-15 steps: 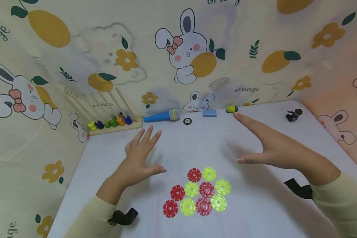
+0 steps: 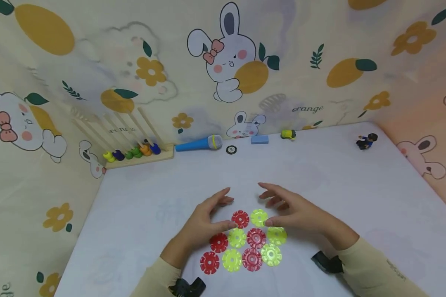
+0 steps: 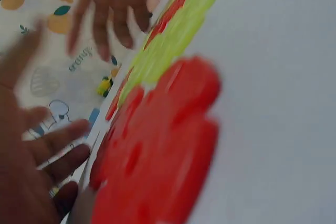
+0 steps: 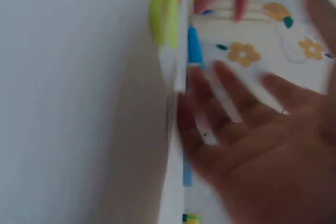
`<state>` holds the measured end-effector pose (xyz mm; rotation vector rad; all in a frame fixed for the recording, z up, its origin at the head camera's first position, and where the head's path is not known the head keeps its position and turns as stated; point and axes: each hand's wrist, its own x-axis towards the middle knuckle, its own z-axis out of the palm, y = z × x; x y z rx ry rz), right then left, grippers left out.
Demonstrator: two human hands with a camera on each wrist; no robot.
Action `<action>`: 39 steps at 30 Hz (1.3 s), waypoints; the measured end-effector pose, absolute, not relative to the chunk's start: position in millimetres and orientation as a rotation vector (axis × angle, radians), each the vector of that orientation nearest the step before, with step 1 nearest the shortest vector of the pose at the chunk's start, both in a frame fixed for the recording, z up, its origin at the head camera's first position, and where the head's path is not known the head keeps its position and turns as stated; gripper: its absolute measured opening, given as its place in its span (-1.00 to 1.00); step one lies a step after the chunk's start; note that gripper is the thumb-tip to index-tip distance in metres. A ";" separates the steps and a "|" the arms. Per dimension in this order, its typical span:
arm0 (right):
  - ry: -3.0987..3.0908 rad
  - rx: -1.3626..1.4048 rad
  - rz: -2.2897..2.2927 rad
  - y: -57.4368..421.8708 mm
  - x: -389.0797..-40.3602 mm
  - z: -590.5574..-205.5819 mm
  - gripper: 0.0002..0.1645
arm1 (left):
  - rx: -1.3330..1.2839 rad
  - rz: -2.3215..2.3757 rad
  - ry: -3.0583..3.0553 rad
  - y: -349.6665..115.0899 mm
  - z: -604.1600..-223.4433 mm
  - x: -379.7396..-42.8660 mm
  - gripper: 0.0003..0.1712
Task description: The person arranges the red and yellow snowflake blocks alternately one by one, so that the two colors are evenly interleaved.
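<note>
So the discs [image 2: 256, 238] are the main thing here: five red, five lime, lying in a loose cluster toward the near edge of the counter [image 2: 134, 214], roughly midway between its left and right edges. They look flat, and pretty much as they lay half a second ago.

What's changed is the hands. They were spread well apart out to the sides, and now both have come in around the cluster. Left hand [image 2: 204, 222] is above the red ones on the left, right hand [image 2: 297, 210] is over the right side. Both are fairly wide, fingers loosely bent, thumbs apart, holding nothing. Can't tell if either thumb actually touches a disc. I'd say that puts the top discs in easy reach, but nothing's been picked up.

Further out, along the far edge from the left corner: rack [image 2: 167, 152], mic [image 2: 198, 143], black ring [image 2: 227, 149], blue block [image 2: 259, 140], little yellow toy [image 2: 288, 134]. Figure [image 2: 365, 142] is by the far right corner.
</note>
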<state>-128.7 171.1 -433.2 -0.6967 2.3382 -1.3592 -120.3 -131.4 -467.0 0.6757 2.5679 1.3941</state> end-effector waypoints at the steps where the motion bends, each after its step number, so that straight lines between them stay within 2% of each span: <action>1: 2.338 -0.676 -1.329 169.3 -128.3 -438.6 0.01 | 0.662 1.339 2.609 -128.4 -471.5 -119.1 -0.06; 6: 2.461 -0.657 -1.123 164.0 -126.7 -455.2 -0.28 | 0.787 0.993 2.876 -118.1 -487.5 -119.5 -0.24; 10: 2.560 -0.710 -1.024 158.0 -126.2 -459.8 -0.50 | 0.781 0.955 2.940 -115.6 -490.2 -119.9 -0.39; 17: 2.521 -0.574 -1.094 152.7 -125.4 -455.5 -0.52 | 0.706 1.167 2.852 -115.3 -485.8 -119.3 -0.75; 21: 2.471 -0.556 -1.176 154.4 -126.9 -451.0 -0.70 | 0.597 1.420 2.681 -119.1 -479.8 -117.5 -0.90; 25: 2.472 -0.553 -1.231 154.3 -133.4 -441.9 -0.81 | 0.435 1.636 2.527 -128.8 -469.5 -122.6 -0.88; 34: 2.412 -0.476 -1.330 129.6 -185.9 -427.0 -0.68 | 0.085 1.642 2.577 -161.6 -461.1 -172.7 -0.77; 39: 2.397 -0.328 -1.281 110.3 -213.5 -436.4 -0.66 | 0.040 1.476 2.749 -165.9 -466.4 -193.7 -0.69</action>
